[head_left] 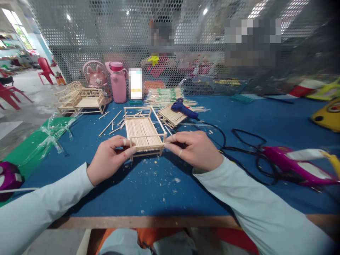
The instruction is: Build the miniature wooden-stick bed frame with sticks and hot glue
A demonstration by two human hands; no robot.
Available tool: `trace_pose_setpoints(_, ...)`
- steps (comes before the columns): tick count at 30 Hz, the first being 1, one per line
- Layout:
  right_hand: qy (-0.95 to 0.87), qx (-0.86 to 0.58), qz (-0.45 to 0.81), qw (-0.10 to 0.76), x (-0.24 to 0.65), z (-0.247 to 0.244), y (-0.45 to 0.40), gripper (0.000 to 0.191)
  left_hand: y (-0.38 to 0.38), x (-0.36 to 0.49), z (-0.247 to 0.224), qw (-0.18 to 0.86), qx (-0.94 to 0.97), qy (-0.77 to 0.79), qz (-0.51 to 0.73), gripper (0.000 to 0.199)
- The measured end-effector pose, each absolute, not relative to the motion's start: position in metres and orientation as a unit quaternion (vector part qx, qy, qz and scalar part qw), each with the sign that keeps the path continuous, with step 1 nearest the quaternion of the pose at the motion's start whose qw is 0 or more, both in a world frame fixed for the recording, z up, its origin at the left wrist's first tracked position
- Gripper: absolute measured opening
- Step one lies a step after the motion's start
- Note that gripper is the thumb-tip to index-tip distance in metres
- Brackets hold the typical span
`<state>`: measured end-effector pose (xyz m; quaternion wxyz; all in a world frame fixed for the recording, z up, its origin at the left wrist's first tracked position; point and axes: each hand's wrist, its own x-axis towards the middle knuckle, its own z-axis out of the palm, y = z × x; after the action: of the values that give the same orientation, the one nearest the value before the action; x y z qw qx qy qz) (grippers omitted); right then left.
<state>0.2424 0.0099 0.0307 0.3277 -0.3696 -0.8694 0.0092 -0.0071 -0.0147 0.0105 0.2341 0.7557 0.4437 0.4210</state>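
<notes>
A small wooden-stick frame model (143, 129), with a slatted floor and rails on posts, stands on the blue table in front of me. My left hand (111, 156) pinches its near left corner post between thumb and fingers. At the near right corner, my right hand (195, 148) is closed on the other post. Behind the model's right side lies a slatted stick panel (172, 115), with a blue glue gun (184, 108) resting across it. Loose cut sticks (110, 123) are scattered to the model's left.
Finished-looking stick models (87, 99) stand at the back left, beside a pink bottle (118, 83) and a lit phone (136, 84). Bundled sticks (166, 95) lie before the perforated metal screen (106, 35). A purple tool (292, 164) and black cable (225, 136) occupy the right.
</notes>
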Motion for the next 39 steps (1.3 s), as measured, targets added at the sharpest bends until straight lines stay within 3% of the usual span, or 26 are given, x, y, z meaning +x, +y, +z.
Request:
trace_pose_setpoints(24, -0.873, -0.372, 0.004, 0.315, 0.244, 0.036, 0.008, 0.014, -0.016, -0.004, 0.005, 0.267, 0.730, 0.453, 0.437, 0.014)
trace_pose_setpoints(26, -0.875, -0.364, 0.020, 0.319, 0.247, 0.040, 0.008, 0.013, -0.019, -0.006, 0.004, 0.221, 0.710, 0.452, 0.493, 0.031)
trace_pose_setpoints(29, -0.883, -0.337, 0.038, 0.324, 0.248, 0.046, 0.004, 0.012, -0.030, -0.008, 0.009, 0.013, 0.754, 0.358, 0.550, 0.040)
trace_pose_setpoints(31, -0.898, -0.302, 0.052, 0.317, 0.245, 0.049, -0.001, 0.012, -0.042, -0.004, 0.018, -0.088, 0.829, 0.264, 0.484, 0.031)
trace_pose_setpoints(33, -0.913, -0.262, 0.064, 0.305, 0.241, 0.050, -0.005, 0.013, -0.054, 0.007, 0.026, -0.102, 0.865, 0.316, 0.376, 0.017)
trace_pose_setpoints(36, -0.927, -0.226, 0.068, 0.292, 0.235, 0.050, -0.010, 0.013, -0.064, 0.028, 0.036, -0.019, 0.871, 0.418, 0.258, 0.021)
trace_pose_setpoints(39, -0.934, -0.213, 0.067, 0.279, 0.233, 0.047, -0.011, 0.013, -0.059, 0.041, 0.038, 0.128, 0.855, 0.469, 0.179, 0.032)
